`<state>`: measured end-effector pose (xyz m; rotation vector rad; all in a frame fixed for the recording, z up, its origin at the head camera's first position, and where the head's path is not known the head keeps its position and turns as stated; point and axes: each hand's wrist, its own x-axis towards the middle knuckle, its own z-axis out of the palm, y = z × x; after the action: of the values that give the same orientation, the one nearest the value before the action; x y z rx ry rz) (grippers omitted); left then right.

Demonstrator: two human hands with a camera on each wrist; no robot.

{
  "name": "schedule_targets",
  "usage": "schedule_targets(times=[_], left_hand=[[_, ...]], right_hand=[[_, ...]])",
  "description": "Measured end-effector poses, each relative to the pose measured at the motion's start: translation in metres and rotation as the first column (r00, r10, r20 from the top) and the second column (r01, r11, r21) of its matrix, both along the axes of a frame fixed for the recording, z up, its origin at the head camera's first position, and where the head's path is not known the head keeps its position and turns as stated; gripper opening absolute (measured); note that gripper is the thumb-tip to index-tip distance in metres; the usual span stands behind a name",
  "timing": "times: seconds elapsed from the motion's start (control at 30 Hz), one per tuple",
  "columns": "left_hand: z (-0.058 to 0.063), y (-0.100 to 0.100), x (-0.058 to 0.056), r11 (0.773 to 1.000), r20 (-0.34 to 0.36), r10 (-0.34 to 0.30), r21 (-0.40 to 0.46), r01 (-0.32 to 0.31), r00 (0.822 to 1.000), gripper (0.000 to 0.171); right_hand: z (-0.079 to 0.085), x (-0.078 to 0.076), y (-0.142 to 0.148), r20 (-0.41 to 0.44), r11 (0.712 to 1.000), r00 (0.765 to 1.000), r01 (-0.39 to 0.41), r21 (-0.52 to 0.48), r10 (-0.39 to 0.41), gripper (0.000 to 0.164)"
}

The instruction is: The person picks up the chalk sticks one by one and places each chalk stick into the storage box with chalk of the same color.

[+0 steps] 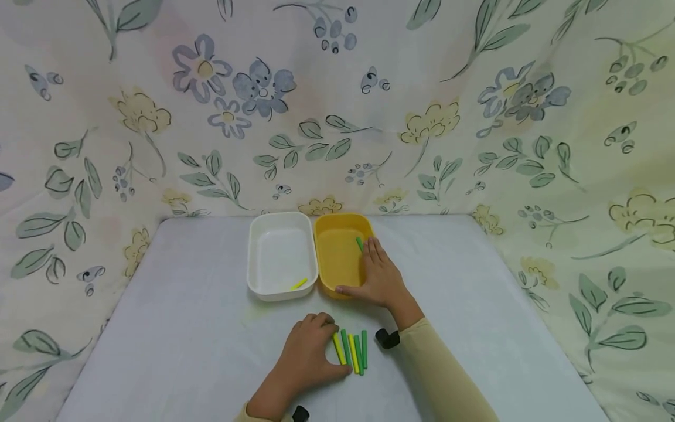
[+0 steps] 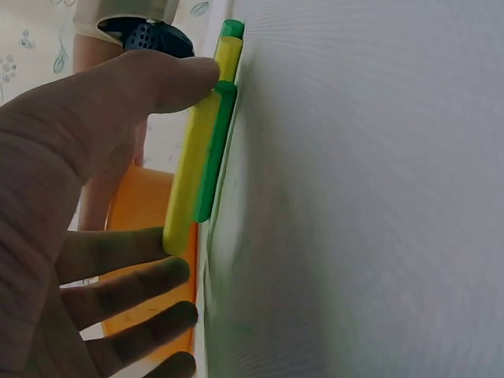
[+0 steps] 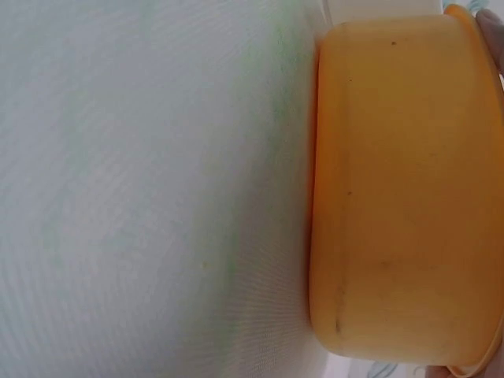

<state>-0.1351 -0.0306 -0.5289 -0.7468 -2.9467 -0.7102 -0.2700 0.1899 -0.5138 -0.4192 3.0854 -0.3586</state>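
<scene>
Between thumb and index finger, my left hand (image 1: 308, 357) pinches a short yellow stick (image 2: 189, 173) by its two ends. This stick lies at the left of a small row, where green sticks (image 1: 345, 347) and another yellow stick (image 1: 353, 354) stand side by side on the cloth. My right hand (image 1: 381, 280) reaches over the right side of the orange-yellow tray (image 1: 337, 252), fingers straight and thumb spread along the near rim. A green stick (image 1: 360, 243) shows inside that tray, right at its fingertips. The right wrist view mostly shows the tray's outer wall (image 3: 409, 189).
A white tray (image 1: 279, 246) stands against the orange-yellow one on its left, with a yellow stick (image 1: 299, 284) in its near right corner. White cloth (image 1: 184, 328) covers the table, bearing faint green smudges. Floral fabric (image 1: 316, 88) hangs behind and at both sides.
</scene>
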Motion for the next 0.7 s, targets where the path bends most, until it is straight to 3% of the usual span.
schedule_targets(times=[0.27,0.5,0.7], left_hand=[[0.008,-0.004,-0.004,0.996,-0.080,0.010,0.090,-0.003,0.997,0.076],[0.009,-0.010,-0.007,0.993,-0.026,0.038,0.112,-0.034,0.999,0.076],[0.003,-0.012,-0.008,0.994,0.042,0.013,0.107,-0.017,0.999,0.075]], right_hand=[[0.002,-0.001,0.001,-0.006,1.000,1.000,-0.001,-0.003,0.001,0.148],[0.004,0.001,-0.001,-0.009,1.000,1.000,-0.007,-0.017,0.007,0.148],[0.002,0.000,-0.001,-0.001,1.000,1.000,0.003,-0.011,-0.003,0.149]])
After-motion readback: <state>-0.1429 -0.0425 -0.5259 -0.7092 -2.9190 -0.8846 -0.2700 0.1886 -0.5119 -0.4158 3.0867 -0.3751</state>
